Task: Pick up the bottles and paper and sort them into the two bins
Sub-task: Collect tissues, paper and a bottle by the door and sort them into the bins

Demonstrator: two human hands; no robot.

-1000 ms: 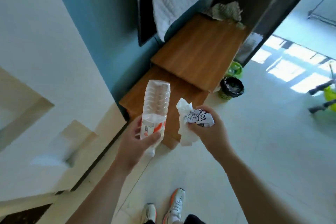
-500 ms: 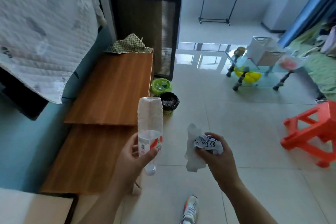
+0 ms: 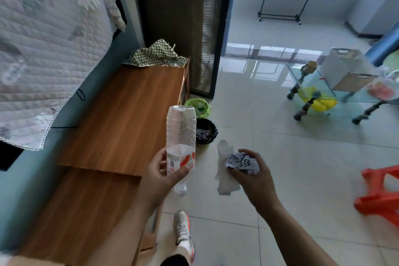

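Clear plastic bottle (image 3: 181,136), cap down, sits clasped in your left hand (image 3: 159,176); your right hand (image 3: 253,177) clenches crumpled scribbled white paper (image 3: 236,163). Green-lined bin (image 3: 198,107) and black-lined bin (image 3: 206,133) stand touching off the wooden cabinet's (image 3: 121,119) end edge, open tile floor (image 3: 269,136) to their right.

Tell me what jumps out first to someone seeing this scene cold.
Center frame, the left hand holds an empty clear plastic bottle cap-down, and the right hand clutches crumpled scribbled paper. Just beyond the bottle, a green-lined bin and a black-lined bin stand on the tile floor beside the wooden bench.
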